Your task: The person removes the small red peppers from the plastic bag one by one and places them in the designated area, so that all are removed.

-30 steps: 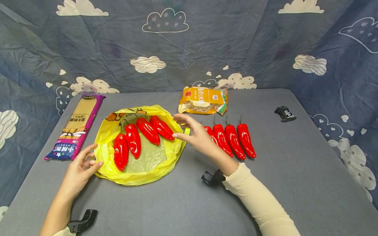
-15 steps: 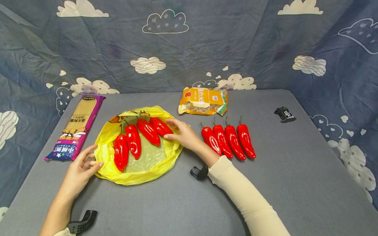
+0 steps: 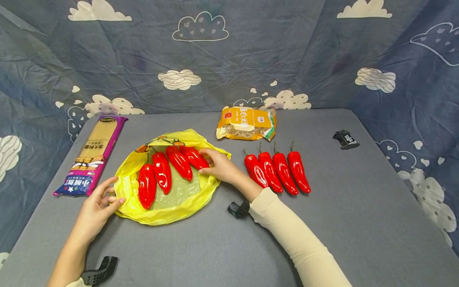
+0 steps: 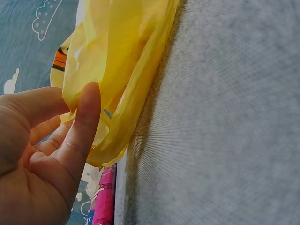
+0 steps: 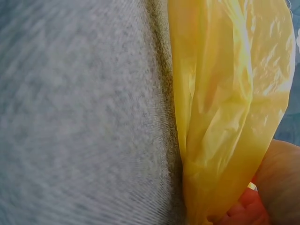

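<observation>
A yellow plastic bag (image 3: 168, 217) lies spread open at the left of the table, with several glossy red chili peppers (image 3: 147, 185) in a row in it. My left hand (image 3: 94, 211) pinches the bag's left rim between thumb and fingertips; the left wrist view shows the bag's fold (image 4: 108, 70) behind the thumb. Over the bag's right rim reaches my right hand (image 3: 221, 165), its fingers and thumb around the lower end of the rightmost pepper (image 3: 193, 156) inside. In the right wrist view that hand (image 5: 281, 180) is mostly hidden behind the bag wall (image 5: 220, 117).
Several more red chili peppers (image 3: 285, 174) lie side by side right of the bag. An orange food packet (image 3: 246, 122) stands at the back, a purple pasta packet (image 3: 91, 155) lies at far left, and a small black packet (image 3: 346, 139) at far right.
My right hand has moved left onto the bag's rim and the rightmost pepper. The two rightmost peppers in the bag have shifted slightly left and nearer. My left hand has stayed put.
</observation>
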The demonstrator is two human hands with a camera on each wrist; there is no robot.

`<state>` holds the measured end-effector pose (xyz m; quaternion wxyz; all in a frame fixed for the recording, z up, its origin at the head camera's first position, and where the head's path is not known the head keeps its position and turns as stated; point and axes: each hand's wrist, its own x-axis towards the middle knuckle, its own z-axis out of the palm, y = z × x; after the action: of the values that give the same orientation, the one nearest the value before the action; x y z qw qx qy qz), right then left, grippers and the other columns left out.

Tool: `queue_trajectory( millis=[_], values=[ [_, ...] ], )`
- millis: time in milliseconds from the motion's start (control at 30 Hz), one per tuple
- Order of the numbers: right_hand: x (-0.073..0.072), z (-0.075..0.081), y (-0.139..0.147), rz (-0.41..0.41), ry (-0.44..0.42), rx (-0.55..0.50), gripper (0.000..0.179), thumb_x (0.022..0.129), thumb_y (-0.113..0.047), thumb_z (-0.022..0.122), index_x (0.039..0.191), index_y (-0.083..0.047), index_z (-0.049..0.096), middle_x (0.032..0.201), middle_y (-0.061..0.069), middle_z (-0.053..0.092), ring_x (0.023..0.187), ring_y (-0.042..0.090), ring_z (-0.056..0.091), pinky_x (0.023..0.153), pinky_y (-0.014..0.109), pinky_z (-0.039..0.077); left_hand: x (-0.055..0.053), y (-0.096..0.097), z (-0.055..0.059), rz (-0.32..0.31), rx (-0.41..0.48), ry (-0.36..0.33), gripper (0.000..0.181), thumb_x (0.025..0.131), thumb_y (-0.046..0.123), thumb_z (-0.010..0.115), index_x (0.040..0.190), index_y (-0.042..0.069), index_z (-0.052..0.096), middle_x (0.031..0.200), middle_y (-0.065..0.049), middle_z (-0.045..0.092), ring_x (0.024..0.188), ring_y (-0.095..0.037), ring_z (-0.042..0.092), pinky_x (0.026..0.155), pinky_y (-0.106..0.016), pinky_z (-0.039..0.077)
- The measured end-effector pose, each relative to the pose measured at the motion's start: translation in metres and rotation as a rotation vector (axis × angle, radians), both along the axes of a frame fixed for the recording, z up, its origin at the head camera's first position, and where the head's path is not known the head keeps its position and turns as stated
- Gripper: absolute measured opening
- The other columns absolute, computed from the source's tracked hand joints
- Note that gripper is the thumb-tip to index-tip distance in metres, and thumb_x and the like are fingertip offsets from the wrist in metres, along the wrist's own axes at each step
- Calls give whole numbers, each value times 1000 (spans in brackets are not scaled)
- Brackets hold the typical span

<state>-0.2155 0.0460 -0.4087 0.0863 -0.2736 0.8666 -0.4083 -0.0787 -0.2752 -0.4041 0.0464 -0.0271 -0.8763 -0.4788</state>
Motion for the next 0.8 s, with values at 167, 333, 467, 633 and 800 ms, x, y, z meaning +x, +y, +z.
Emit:
queue_trajectory(
  millis=[167,333,467,633,800],
  values=[
    [3,3,-1,-12,57,82,47,78,-12,70,121,-3,53,114,8,55,89,17,51,79,27,41,0,0,-1,0,15,7,61,83,1,62,136,0,31,110,-15,42,74,2,54,57,-14,44],
    [8,5,0,-81,24,14,39,77,-9,70,114,-2,59,99,9,60,78,15,54,67,22,43,0,-1,-2,-1,10,7,62,82,0,62,135,0,31,109,-14,42,74,3,53,57,-14,44],
    [13,9,4,-117,22,-59,35,76,-7,71,109,-1,62,97,11,62,76,14,58,63,19,45,0,0,-2,-3,11,16,61,82,-1,62,135,-1,32,109,-14,42,74,3,53,56,-14,43],
    [23,16,13,-120,16,-125,33,75,-5,70,107,1,63,100,13,62,78,15,61,65,20,47,0,0,-2,3,6,19,62,82,-1,63,135,-1,32,109,-14,42,74,4,53,56,-14,43],
    [40,28,29,-126,19,-150,34,76,-7,71,108,-2,63,106,12,60,86,16,61,69,22,48,0,0,-3,4,2,20,61,82,-1,63,135,0,32,109,-13,42,74,4,53,56,-14,43]
  ],
)
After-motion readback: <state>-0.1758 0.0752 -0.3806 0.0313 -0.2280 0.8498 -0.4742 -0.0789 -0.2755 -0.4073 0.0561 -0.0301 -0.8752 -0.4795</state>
